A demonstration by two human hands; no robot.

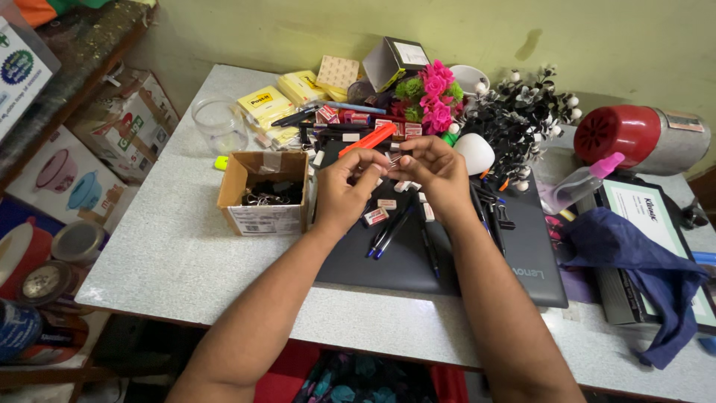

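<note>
Both of my hands were raised together over the dark closed laptop (418, 261), fingertips nearly meeting. My left hand (344, 192) and my right hand (432, 175) were pinched on a small metallic thing (391, 158) between them, too tiny for me to tell exactly what it was, though it looked like a clip. My fingers were curled in tight around it, not spread.

Just under my hands, on the laptop lid, lay several dark pens (391, 231) and a scatter of small red-and-white boxes (375, 216). Beside my left hand stood an open cardboard box (265, 216) with a heap of dark clips inside. Beyond that hand were a clear plastic cup (220, 123) and stacks of yellow sticky notes (266, 106). An orange marker (368, 139) lay just beyond my fingertips.

Past my right hand stood pink artificial flowers (435, 97) and a black-and-white bunch of flowers (522, 116), with a white egg-shaped thing (475, 153) close to my knuckles. Farther out on my right were a spray bottle with a pink top (582, 183), a red and silver canister (645, 138) lying on its side, and a dark blue cloth (634, 261) draped over a flat box. Everything sat on a speckled grey table (186, 261).
</note>
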